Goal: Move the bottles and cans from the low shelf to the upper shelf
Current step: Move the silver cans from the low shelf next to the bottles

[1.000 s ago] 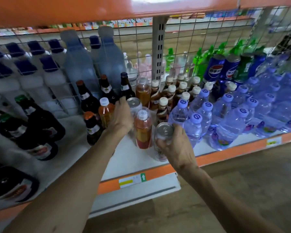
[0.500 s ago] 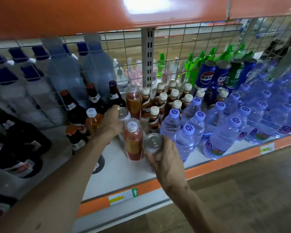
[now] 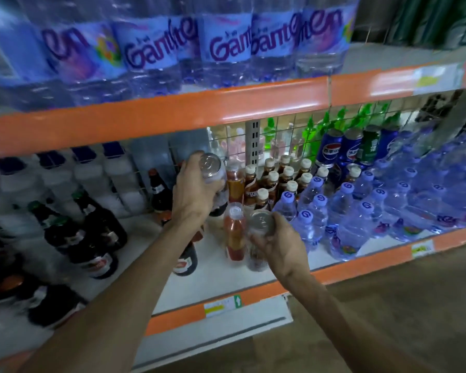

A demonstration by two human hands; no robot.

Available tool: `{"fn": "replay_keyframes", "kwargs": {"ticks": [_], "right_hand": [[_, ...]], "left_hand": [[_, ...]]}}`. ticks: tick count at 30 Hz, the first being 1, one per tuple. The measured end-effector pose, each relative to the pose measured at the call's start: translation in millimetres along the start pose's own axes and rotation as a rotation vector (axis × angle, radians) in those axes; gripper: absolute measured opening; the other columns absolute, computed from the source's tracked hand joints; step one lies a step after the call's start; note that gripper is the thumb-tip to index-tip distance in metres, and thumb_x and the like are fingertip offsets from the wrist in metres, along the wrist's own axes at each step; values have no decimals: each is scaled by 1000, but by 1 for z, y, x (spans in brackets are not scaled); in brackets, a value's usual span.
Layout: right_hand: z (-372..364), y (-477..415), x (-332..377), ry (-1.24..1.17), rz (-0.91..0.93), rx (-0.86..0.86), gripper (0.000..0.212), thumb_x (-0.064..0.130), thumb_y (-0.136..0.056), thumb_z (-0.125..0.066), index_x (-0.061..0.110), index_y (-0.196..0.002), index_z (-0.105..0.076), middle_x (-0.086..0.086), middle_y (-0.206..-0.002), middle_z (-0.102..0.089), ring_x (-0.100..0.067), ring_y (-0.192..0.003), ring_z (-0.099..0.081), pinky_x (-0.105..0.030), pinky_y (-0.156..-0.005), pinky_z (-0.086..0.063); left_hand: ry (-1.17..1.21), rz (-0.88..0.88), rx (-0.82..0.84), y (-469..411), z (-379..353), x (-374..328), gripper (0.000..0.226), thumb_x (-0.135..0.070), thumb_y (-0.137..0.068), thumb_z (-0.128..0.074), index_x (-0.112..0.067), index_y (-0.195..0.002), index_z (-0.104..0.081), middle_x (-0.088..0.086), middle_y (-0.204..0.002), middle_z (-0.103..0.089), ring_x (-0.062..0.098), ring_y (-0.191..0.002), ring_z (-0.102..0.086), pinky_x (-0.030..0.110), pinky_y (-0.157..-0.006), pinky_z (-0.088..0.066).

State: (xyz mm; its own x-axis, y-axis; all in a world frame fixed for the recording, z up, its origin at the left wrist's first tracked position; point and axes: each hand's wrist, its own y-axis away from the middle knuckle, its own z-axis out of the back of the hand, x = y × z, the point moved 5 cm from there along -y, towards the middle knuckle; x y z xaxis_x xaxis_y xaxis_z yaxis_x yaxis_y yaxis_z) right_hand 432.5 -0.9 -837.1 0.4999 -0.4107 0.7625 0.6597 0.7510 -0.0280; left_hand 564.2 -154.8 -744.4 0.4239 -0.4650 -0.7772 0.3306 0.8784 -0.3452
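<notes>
1. Smooth, glossy orange shelf lip (image 3: 226, 109); looks like painted metal;
2. above it, clear plastic water bottles (image 3: 226, 49), crinkled, with glossy film labels;
3. below it, silver metal can (image 3: 210, 166) and second silver metal can (image 3: 262, 222), lids shiny;
4. below-left of it, dark glass bottles (image 3: 102, 227), glossy.

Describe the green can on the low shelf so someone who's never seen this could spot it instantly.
Start at the low shelf with the orange front edge. At its back right, against the wire mesh and behind the small water bottles, stands a row of cans. The green can is the only green one, with blue cans on either side.
</notes>
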Motion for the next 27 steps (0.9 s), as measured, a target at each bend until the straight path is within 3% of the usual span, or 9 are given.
{"fn": "replay_keyframes", "kwargs": {"ticks": [7, 11, 14, 16, 17, 18, 20, 22, 27], "right_hand": [[55, 39, 87, -41, 42, 4, 47, 52, -82, -65, 29, -120, -50, 5, -115, -67, -21, -104, -64, -36, -84, -53], [125, 91, 162, -112, -23, 57, 58, 51, -82, -67, 30, -132, -48, 13, -106, -64, -10, -92, -64, -29, -77, -49], [194, 135, 231, -64, -98, 139, 57, 41, -84, -68, 30, -135, -45, 12, -96, -64, -9, -80, -62, -25, -67, -38], [237, 157, 271, 16, -129, 190, 56, 46, -80, -69, 32, -129, -46, 11, -93, -65, -16, -87, -65, -29, -66, -42], [256, 170, 289, 51, -155, 204, 56, 48, -78, -69, 31, -127, -47, 8, -94, -67, -19, -91, -66, -31, -67, -44], [274, 183, 310, 68, -164, 214, 56, 49, -77, -69, 31, -125, -48, 6, -96, -69, -21, -94, -66, -32, -69, -45], [318, 203, 360, 27, -138, 195, 51, 48, -76, -71, 33, -120, -49, 8, -94, -68, -20, -94, -65, -33, -72, -47], [362, 224, 416, -2, -143, 192, 43, 43, -75, -74, 33, -111, -53, 13, -88, -65, -16, -93, -65, -32, -74, -48], [446, 260, 536, -73, -65, 208, 33, 34, -77, -75, 34, -103, -54, 15, -83, -64, -16, -90, -65, -31, -70, -43]], "left_hand": [[-22, 56, 5, 38, 74, -51, 51, -24, -74, -81, -28, -118, -55, -7, -116, -64, 14, -102, -61, 35, -85, -50], [-94, 198, 257, 65, 139, -102, 66, -17, -77, -81, -24, -135, -51, -11, -120, -56, 11, -111, -56, 22, -84, -44], [-101, 372, 397, 99, 196, -154, 53, -11, -83, -76, -20, -130, -53, 0, -112, -59, 13, -92, -57, 4, -65, -40], [-151, 371, 499, 109, 233, -201, 23, -8, -89, -67, -22, -105, -59, 6, -105, -61, 19, -85, -58, 23, -79, -54], [-250, 342, 495, 112, 256, -226, 19, -13, -87, -68, -27, -93, -57, 3, -97, -63, 18, -83, -61, 33, -83, -56], [-257, 323, 514, 113, 275, -247, 21, -21, -81, -72, -31, -89, -55, -6, -89, -66, 11, -80, -63, 30, -82, -56], [-130, 410, 463, 103, 322, -299, 37, -32, -70, -78, -33, -102, -60, -17, -92, -70, 3, -84, -66, 22, -73, -50], [-157, 383, 484, 98, 376, -363, 49, -35, -67, -76, -34, -112, -58, -18, -96, -68, 9, -95, -66, 25, -74, -47], [-227, 360, 426, 83, 490, -482, 52, -21, -71, -79, -27, -119, -59, -11, -103, -67, 7, -92, -61, 23, -73, -45]]}}
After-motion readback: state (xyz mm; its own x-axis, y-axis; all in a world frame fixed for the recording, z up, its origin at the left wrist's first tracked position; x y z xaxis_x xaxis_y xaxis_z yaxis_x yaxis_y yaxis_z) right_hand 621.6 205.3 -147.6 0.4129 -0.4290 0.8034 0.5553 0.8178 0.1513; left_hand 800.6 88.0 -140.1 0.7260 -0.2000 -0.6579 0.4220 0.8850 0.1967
